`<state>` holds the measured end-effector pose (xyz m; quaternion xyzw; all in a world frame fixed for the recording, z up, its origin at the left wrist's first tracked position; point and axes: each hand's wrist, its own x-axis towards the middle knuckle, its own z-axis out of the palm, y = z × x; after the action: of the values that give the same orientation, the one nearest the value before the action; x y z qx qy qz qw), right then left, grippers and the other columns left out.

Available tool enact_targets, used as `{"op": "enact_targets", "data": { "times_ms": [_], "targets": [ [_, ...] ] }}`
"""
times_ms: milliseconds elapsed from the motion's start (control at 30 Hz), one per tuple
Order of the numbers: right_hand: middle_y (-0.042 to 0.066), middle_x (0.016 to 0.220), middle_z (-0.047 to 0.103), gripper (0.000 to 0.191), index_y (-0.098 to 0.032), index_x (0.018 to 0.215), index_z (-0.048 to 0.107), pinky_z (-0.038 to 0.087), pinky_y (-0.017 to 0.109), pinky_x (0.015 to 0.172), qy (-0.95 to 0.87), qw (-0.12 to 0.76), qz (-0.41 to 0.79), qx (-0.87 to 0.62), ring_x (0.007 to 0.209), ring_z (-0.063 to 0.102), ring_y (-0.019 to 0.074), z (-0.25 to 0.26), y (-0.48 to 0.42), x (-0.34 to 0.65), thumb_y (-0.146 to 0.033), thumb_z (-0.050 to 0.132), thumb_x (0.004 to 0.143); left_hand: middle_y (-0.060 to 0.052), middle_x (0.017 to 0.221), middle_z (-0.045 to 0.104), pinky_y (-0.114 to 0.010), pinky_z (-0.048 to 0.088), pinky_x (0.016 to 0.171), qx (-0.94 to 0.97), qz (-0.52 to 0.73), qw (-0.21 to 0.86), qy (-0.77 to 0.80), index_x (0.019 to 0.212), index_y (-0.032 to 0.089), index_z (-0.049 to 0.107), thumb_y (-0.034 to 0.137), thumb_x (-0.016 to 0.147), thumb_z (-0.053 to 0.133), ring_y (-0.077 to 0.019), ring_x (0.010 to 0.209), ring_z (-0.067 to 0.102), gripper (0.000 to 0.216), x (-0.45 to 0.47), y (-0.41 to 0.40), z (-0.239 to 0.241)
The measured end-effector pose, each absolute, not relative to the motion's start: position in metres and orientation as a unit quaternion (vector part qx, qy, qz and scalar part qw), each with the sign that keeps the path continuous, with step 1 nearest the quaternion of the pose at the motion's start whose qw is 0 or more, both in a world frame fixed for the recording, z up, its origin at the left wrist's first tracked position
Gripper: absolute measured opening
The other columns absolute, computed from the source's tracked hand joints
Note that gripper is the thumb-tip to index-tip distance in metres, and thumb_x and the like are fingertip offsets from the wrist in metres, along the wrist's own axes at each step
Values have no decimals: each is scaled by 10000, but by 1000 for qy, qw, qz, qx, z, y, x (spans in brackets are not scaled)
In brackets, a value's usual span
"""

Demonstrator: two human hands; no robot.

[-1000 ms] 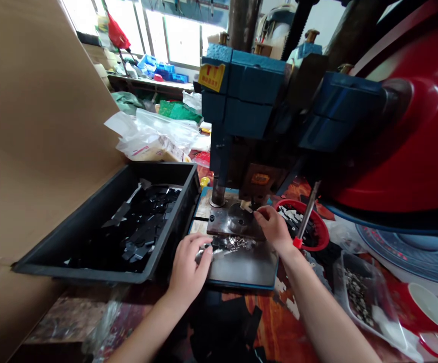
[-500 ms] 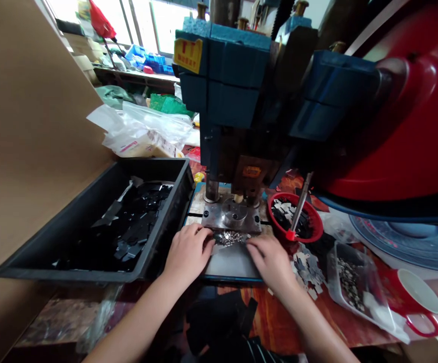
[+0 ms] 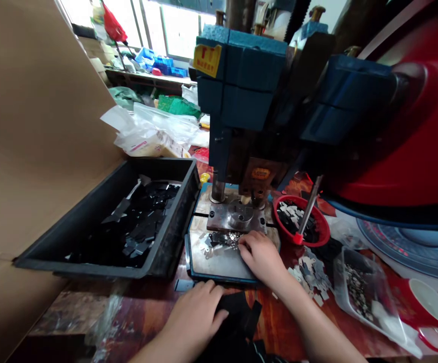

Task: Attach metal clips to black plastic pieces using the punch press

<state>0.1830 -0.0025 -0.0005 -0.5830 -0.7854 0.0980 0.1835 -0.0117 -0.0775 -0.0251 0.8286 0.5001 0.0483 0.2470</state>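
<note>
My left hand (image 3: pixel 198 315) is low at the table's front edge, beside flat black pieces (image 3: pixel 237 305). Its thumb stands apart from the fingers, and I see nothing held in it. On the base plate (image 3: pixel 219 262) of a blue press (image 3: pixel 237 75), my right hand (image 3: pixel 262 254) has its fingers curled together at a small pile of shiny metal parts (image 3: pixel 231 239). What its fingertips pinch, if anything, is too small to make out. Behind the pile is the steel die block (image 3: pixel 219 217). Dark and silvery flat bits (image 3: pixel 207 243) lie at the pile's left.
A black bin (image 3: pixel 139 272) of black pieces stands left, by a cardboard wall (image 3: pixel 45 126). To the right are a red bowl (image 3: pixel 326 234) with a metal rod (image 3: pixel 311 206) across it, loose metal plates (image 3: pixel 313 275), a clear tub (image 3: pixel 341 287), a red mug (image 3: pixel 411 302) and a big red wheel (image 3: pixel 403 151).
My left hand has left the metal parts and come down toward the front edge by the black pieces. My right hand stays at the pile, its fingers now over the pile's right end.
</note>
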Motion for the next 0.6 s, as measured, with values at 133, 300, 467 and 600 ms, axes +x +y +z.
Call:
{"op": "enact_targets", "data": {
  "times_ms": [133,300,467,600],
  "targets": [
    [37,764,603,147,-204,798,617,416,300,728,-761,286,78,-577,770,563,194,12,16,190,-211,480,852,-111,912,673,-406,458,681,823,17,249,510,951,199,650,226,741,547,-328,827,632,236,-9,-75,-31],
    [46,772,613,161,-202,809,631,422,308,750,-769,301,37,-563,792,566,205,21,56,193,-189,473,838,-90,875,668,-394,452,697,803,27,267,532,859,198,627,212,763,518,-304,833,627,146,-8,-75,-33],
    [64,855,637,198,-182,891,660,431,314,801,-788,302,43,-536,862,571,211,17,65,195,-172,467,849,-42,800,670,-325,432,686,777,66,310,544,745,207,611,227,767,526,-242,795,626,90,-15,-73,-34],
    [67,898,620,260,-194,987,670,437,313,786,-805,286,27,-519,855,552,201,19,56,198,-148,449,858,4,705,648,-261,395,602,730,137,400,537,713,203,598,249,777,530,-178,675,596,103,-22,-64,-16]
  ]
}}
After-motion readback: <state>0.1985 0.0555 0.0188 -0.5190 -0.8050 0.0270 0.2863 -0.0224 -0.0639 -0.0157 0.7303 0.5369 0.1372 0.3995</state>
